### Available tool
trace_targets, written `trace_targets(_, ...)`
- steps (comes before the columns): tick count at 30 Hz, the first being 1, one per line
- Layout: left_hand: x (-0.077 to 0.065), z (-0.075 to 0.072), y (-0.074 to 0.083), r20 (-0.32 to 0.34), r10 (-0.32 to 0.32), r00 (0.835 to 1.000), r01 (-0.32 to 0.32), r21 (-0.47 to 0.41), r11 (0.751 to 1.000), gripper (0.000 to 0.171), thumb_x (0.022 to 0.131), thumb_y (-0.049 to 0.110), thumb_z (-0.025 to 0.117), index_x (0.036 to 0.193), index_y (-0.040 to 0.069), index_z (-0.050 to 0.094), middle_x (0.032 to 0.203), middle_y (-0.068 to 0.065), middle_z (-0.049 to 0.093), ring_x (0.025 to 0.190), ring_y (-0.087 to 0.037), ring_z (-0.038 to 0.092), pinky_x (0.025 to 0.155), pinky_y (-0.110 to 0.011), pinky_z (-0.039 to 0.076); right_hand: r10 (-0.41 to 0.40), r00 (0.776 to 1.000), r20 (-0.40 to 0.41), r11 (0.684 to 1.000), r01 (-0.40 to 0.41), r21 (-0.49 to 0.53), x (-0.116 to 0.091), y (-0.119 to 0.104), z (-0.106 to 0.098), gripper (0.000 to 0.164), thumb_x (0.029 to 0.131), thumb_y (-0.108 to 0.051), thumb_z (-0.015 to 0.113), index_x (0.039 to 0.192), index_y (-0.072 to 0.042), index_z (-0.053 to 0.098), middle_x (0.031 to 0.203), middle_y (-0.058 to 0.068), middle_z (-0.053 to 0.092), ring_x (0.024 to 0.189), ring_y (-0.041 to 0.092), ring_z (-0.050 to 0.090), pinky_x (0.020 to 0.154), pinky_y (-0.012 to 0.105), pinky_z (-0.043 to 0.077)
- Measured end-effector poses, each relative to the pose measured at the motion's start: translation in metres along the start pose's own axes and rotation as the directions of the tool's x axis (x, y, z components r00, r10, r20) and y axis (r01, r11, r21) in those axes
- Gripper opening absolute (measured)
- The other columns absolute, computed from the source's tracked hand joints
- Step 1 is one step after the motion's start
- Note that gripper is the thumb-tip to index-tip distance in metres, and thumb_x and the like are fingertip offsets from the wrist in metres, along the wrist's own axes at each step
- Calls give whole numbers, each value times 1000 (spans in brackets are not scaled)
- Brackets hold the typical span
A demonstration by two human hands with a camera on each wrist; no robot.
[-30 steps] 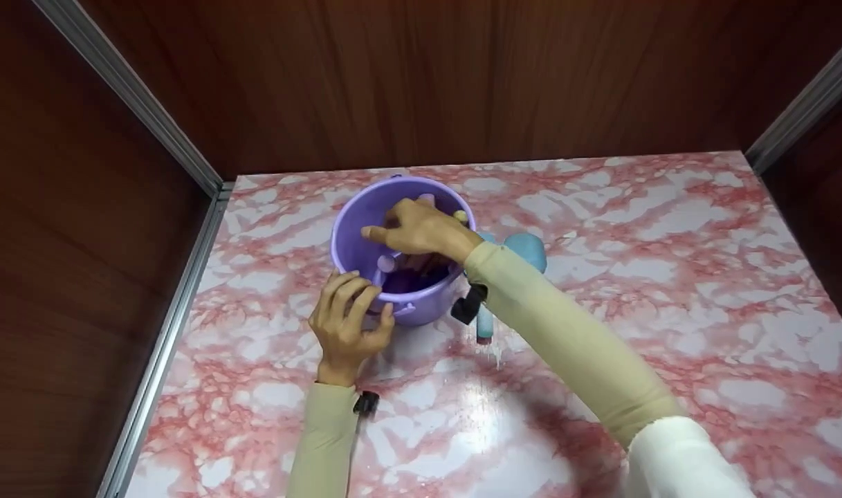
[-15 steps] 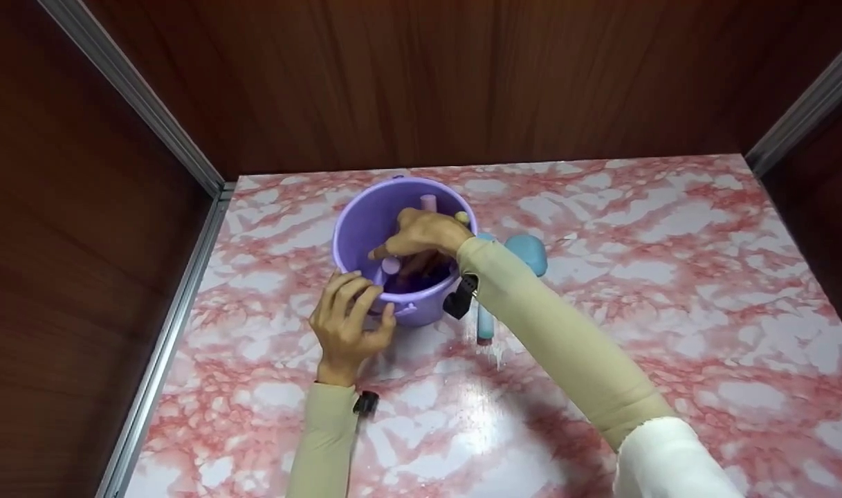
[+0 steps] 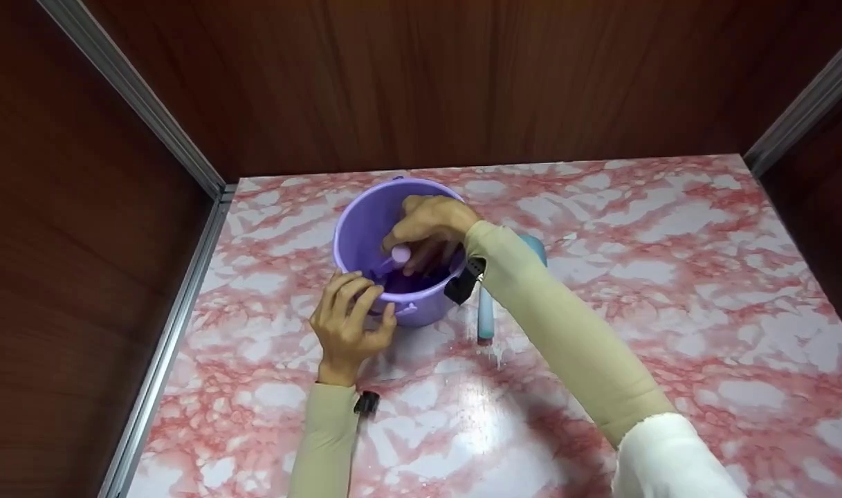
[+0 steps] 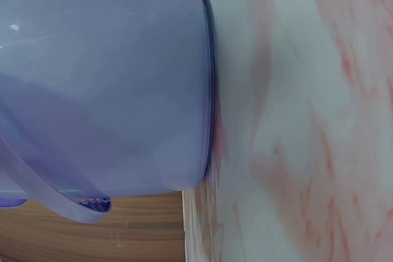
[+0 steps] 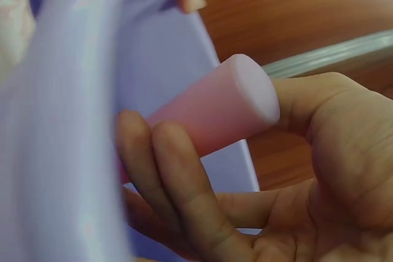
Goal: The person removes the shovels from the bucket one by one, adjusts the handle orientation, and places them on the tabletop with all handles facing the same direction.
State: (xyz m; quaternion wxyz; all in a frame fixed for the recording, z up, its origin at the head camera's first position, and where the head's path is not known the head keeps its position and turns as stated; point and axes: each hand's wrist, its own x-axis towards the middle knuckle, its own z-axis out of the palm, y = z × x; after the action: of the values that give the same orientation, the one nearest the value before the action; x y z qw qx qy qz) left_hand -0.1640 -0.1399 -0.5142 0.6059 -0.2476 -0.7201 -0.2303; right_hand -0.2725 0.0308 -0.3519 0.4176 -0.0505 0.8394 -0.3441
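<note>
A purple bucket (image 3: 357, 235) stands upright on the table, with several things in its dark inside, mostly hidden. My left hand (image 3: 344, 325) holds its near-left rim, fingers bent over the edge and thumb outside. Inside the mouth, my right hand (image 3: 427, 225) pinches a pink cylindrical handle (image 3: 400, 254) between thumb and fingers. The right wrist view shows this pink handle (image 5: 215, 105) with its flat round end up, fingers in front and thumb behind. Whatever the handle belongs to is hidden lower in the bucket.
Right of the bucket lie a light-blue rod-like piece (image 3: 486, 318) and a rounded blue piece (image 3: 535, 247), partly covered by my right sleeve. The table (image 3: 670, 277) has a red-and-white marbled top. Brown wood panels (image 3: 462, 83) rise behind and at both sides.
My right hand has reached deeper into the bucket and taken hold of the pink handle, which has shifted slightly right and up. The left hand has stayed on the rim.
</note>
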Motion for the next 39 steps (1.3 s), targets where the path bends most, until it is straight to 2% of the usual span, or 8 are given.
trace_targets(2, 0, 0, 0, 3, -1, 1000, 1, -1, 1000, 23, 92, 31, 73, 92, 9, 78, 95, -7, 75, 94, -30, 73, 93, -48, 64, -1, 1000, 25, 999, 0, 38, -3, 0, -4, 32, 93, -29, 75, 114, -4, 69, 90, 11, 82, 116, 36, 76, 105, 57, 59)
trace_targets(4, 0, 0, 0, 2, -2, 1000, 2, -3, 1000, 23, 92, 31, 73, 93, 9, 78, 95, -8, 75, 94, -30, 73, 92, -48, 64, -6, 999, 42, 996, 2, 91, -6, 0, -9, 37, 94, -30, 78, 119, -5, 65, 95, 15, 82, 118, 39, 74, 106, 58, 58)
trace_targets(9, -1, 1, 0, -1, -2, 1000, 2, -4, 1000, 22, 91, 31, 73, 92, 9, 78, 94, -8, 75, 93, -31, 73, 93, -47, 64, -59, 995, 80, 983, 44, 176, -12, 5, -22, 44, 94, -28, 80, 124, -1, 62, 103, 20, 81, 106, 38, 79, 107, 60, 57)
trace_targets(11, -1, 2, 0, -2, 0, 1000, 0, -3, 1000, 22, 91, 31, 73, 92, 9, 78, 94, -8, 75, 93, -31, 73, 93, -46, 64, -94, 992, 89, 981, 77, 176, -16, 8, -27, 42, 95, -27, 80, 122, 2, 66, 106, 21, 80, 98, 34, 81, 107, 59, 57)
trace_targets(20, -2, 1, 0, 1, -9, 1000, 9, 3, 1000, 24, 92, 33, 72, 91, 9, 77, 93, -7, 75, 92, -31, 73, 95, -46, 64, -257, 966, 38, 951, 245, 190, -33, 29, -47, 40, 95, -24, 82, 121, 3, 68, 105, 20, 81, 104, 34, 80, 107, 53, 58)
trace_targets(25, -2, 0, 1, 1, -12, 1000, 12, 6, 1000, 25, 92, 33, 72, 90, 9, 77, 93, -7, 75, 93, -31, 73, 94, -45, 64, -322, 945, 50, 915, 297, 273, -36, 46, -55, 31, 99, -19, 75, 121, 2, 75, 107, 18, 80, 97, 29, 81, 107, 51, 59)
trace_targets(32, -1, 0, 1, 4, -25, 1000, 25, -17, 1000, 24, 92, 33, 72, 90, 9, 78, 93, -7, 75, 93, -31, 73, 96, -46, 64, -388, 920, 59, 842, 327, 429, -42, 66, -60, 30, 100, -11, 75, 126, 3, 73, 103, 17, 80, 93, 28, 81, 90, 37, 66)
trace_targets(39, -1, 0, 1, -14, -21, 1000, 20, -24, 1000, 25, 95, 33, 72, 90, 9, 79, 94, -8, 75, 92, -32, 73, 91, -49, 65, -438, 899, 20, 848, 406, 341, -50, 74, -58, 36, 98, -10, 77, 132, 0, 72, 107, 9, 81, 86, 17, 77, 76, 27, 65)
